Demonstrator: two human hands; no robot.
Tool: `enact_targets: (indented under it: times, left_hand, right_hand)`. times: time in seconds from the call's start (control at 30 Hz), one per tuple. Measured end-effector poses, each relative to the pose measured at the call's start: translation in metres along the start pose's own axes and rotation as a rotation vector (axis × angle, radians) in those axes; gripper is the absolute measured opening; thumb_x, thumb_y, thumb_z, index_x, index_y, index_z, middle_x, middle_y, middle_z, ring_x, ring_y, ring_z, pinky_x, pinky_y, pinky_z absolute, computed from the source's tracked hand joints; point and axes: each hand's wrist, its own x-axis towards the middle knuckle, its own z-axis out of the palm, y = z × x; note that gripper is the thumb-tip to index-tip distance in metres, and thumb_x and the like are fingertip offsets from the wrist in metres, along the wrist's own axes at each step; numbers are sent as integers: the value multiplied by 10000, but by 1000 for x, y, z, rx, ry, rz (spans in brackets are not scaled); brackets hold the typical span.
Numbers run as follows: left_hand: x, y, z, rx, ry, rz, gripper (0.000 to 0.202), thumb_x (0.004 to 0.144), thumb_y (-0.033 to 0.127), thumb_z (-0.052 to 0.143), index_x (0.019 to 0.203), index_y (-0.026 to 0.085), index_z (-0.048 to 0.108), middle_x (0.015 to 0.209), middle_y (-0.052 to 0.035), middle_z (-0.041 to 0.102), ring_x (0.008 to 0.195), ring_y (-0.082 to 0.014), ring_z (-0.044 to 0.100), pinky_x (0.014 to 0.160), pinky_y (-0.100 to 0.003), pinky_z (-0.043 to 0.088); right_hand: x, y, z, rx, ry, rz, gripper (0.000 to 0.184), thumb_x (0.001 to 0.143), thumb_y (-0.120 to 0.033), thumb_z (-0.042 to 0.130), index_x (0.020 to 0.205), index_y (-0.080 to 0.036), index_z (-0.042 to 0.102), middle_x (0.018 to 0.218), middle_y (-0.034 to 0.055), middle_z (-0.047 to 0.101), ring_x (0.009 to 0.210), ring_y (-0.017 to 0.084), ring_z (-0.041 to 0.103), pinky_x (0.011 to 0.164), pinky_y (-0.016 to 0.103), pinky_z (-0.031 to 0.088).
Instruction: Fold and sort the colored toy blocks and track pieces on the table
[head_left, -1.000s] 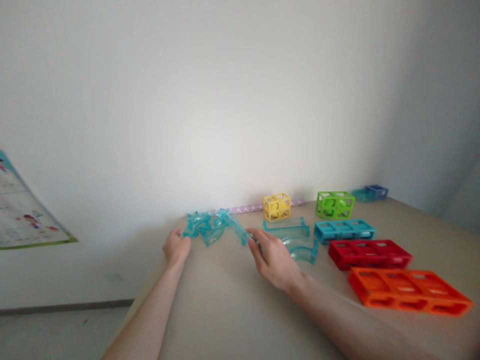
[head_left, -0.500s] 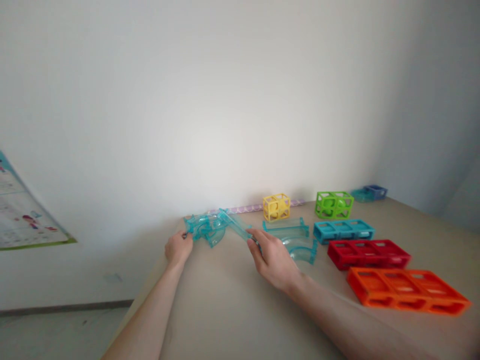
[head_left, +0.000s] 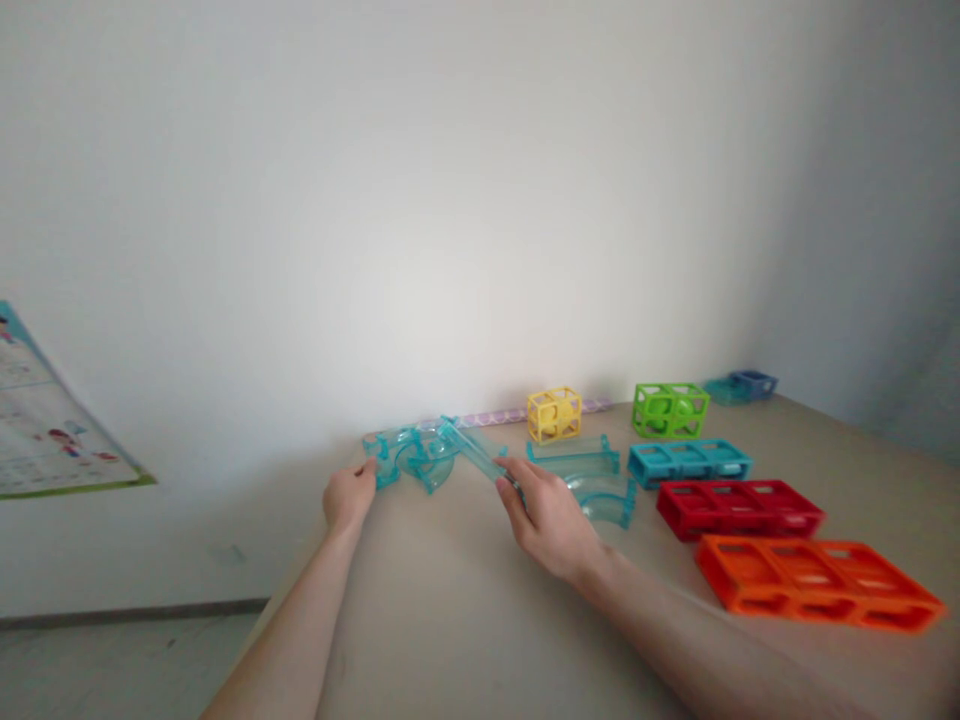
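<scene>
Near tabletop (head_left: 420, 610) is open, teal track (head_left: 474, 450) blocking ahead, orange frame (head_left: 821, 592) rightward.

Soft, diffuse light brightens the middle of the far wall (head_left: 465, 240), dimming to a bluish grey at the right wall (head_left: 892, 260); its source is out of view. Faint, soft-edged shadows fall on the wall to either side of the yellow block (head_left: 554, 415). Detail is soft throughout: the clear blue pieces (head_left: 431, 470) merge together, the poster (head_left: 67, 440) at left is illegible, and the near orange frame (head_left: 817, 545) looks smeared and stretched toward the right edge.
</scene>
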Motion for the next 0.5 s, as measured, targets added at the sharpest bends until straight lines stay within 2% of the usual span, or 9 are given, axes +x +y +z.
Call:
enact_targets:
  times: [0.1,0.23,0.33,0.5]
  left_hand:
    - [2,-2,-1,-2,10,-20,491,864,452,410,963,122,761,1009,-218,726,984,-389,662,780,-435,519]
    - [4,-4,-3,-25,-4,2,347,828,355,503,988,185,760,1044,-148,736,978,-335,677,752,-372,533]
    - [2,-5,-2,-40,-31,50,323,793,316,557,1034,212,746,1028,-110,747,961,-305,686,752,-342,533]
    - [-4,-3,-2,-24,-32,126,398,752,172,546,1101,245,722,1060,-130,733,1012,-322,663,837,-390,507]
  right_hand:
    - [0,0,0,0,0,2,341,977,-296,358,1218,-153,552,1128,121,668,1036,247,639,883,357,491]
    - [0,1,0,2,-3,4,340,976,-299,362,1215,-154,553,1133,121,668,1041,249,639,889,358,490]
    - [0,0,0,2,-3,5,337,974,-298,366,1214,-156,554,1134,122,668,1040,247,640,886,355,492]
    - [-1,0,-1,8,-1,5,325,974,-295,371,1206,-160,553,1123,129,671,1050,244,638,893,355,489]
